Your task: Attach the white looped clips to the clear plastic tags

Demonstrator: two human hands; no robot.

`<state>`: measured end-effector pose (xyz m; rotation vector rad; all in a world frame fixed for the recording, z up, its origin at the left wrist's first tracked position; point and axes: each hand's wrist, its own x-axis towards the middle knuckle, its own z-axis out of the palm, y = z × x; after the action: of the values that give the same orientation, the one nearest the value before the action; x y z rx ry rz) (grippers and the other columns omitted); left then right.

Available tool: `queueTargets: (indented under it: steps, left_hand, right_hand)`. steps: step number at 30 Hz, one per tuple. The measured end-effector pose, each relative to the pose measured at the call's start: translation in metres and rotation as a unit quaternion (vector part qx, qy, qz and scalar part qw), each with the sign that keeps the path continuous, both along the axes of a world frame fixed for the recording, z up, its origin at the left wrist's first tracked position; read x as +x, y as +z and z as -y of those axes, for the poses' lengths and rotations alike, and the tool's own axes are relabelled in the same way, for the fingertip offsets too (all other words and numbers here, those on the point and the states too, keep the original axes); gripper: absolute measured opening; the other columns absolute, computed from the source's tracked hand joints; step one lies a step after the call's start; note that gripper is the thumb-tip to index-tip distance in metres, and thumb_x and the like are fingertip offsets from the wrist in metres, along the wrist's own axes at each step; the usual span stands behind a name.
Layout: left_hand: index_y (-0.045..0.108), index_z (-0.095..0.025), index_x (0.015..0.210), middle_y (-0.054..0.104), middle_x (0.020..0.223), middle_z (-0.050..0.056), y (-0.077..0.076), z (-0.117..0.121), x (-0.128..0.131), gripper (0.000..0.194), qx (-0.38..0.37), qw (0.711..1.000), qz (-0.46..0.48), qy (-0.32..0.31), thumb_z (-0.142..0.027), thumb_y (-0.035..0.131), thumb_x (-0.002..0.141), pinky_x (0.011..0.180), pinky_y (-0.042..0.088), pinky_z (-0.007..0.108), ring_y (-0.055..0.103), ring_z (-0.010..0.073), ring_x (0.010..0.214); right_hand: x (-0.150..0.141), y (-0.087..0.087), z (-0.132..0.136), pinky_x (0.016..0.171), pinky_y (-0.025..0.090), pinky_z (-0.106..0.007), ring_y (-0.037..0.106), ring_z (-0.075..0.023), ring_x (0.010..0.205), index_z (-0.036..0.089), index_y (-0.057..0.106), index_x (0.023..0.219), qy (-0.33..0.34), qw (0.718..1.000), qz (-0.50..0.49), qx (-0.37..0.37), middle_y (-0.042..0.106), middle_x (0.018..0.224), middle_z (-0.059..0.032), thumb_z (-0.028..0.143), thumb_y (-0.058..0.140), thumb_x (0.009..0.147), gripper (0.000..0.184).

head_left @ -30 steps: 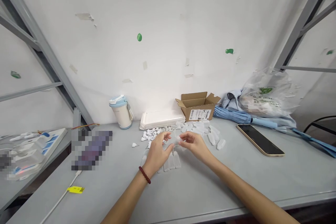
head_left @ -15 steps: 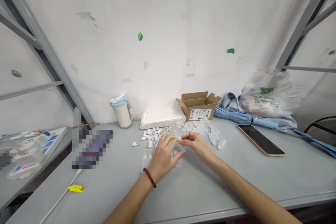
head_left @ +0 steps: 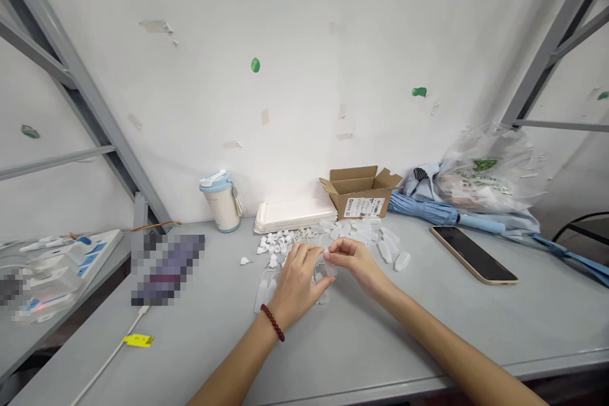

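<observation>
My left hand [head_left: 299, 279], with a dark red bead bracelet on its wrist, and my right hand [head_left: 354, 262] meet over the grey table [head_left: 390, 336]. Both pinch one small translucent plastic bottle [head_left: 327, 264] between their fingertips. Under and beside my left hand lie a few similar small bottles [head_left: 264, 290]. Behind the hands sits a scatter of small white caps [head_left: 273, 243], and to the right of them a pile of clear bottles [head_left: 380, 240].
At the back stand a blue-lidded cup [head_left: 219, 202], a stack of white trays [head_left: 292, 214] and an open cardboard box [head_left: 360, 191]. A phone [head_left: 472, 254], a blue umbrella [head_left: 442, 214] and a plastic bag [head_left: 490, 168] lie to the right. A white cable with a yellow tag [head_left: 137, 340] runs on the left.
My left hand has moved right and closed over the small bottle, meeting my right hand; both hands have dropped slightly toward the table.
</observation>
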<state>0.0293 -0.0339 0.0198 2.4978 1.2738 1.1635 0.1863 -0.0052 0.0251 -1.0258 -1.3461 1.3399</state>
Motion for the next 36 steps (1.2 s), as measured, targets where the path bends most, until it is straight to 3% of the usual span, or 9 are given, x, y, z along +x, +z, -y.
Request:
queueTargets:
  steps: [12,19,27,36]
  left_hand:
    - [0.054,-0.023,0.104,0.057,0.100,0.007,0.000,0.000,0.001,0.033,-0.009,1.000,0.021,0.000,-0.020,0.066,0.074,0.083,0.046,0.045,0.051,0.0255,0.099]
    - [0.053,-0.023,0.108,0.057,0.115,0.008,0.000,-0.002,0.000,0.037,-0.004,1.000,0.016,-0.023,-0.020,0.067,0.074,0.092,0.041,0.051,0.047,0.0271,0.110]
    - [0.052,-0.022,0.107,0.058,0.109,0.006,-0.001,-0.002,0.001,0.042,-0.041,0.998,0.034,-0.027,-0.018,0.070,0.069,0.091,0.043,0.046,0.048,0.0252,0.108]
    - [0.049,-0.022,0.109,0.052,0.108,0.009,-0.005,0.000,0.001,0.049,-0.137,0.989,0.039,-0.024,-0.016,0.069,0.065,0.089,0.043,0.044,0.047,0.0270,0.109]
  right_hand:
    - [0.000,0.000,0.000,0.067,0.043,-0.027,0.054,-0.0131,0.067,0.016,0.057,0.071,0.004,1.000,-0.007,0.004,0.058,0.069,0.0008,0.034,0.074,0.059,0.027]
    - [0.001,0.001,-0.001,0.065,0.043,-0.028,0.054,-0.0133,0.065,0.017,0.058,0.069,0.009,1.000,0.014,0.006,0.059,0.067,0.0010,0.036,0.073,0.059,0.026]
    - [0.003,0.000,-0.004,0.065,0.046,-0.029,0.055,-0.0136,0.064,0.016,0.057,0.066,0.008,0.999,0.043,0.005,0.058,0.065,0.0005,0.033,0.068,0.062,0.021]
    - [0.012,-0.002,-0.010,0.048,0.040,-0.025,0.057,-0.0151,0.054,0.016,0.057,0.062,0.035,0.981,0.190,0.016,0.057,0.054,0.0006,0.028,0.058,0.066,0.012]
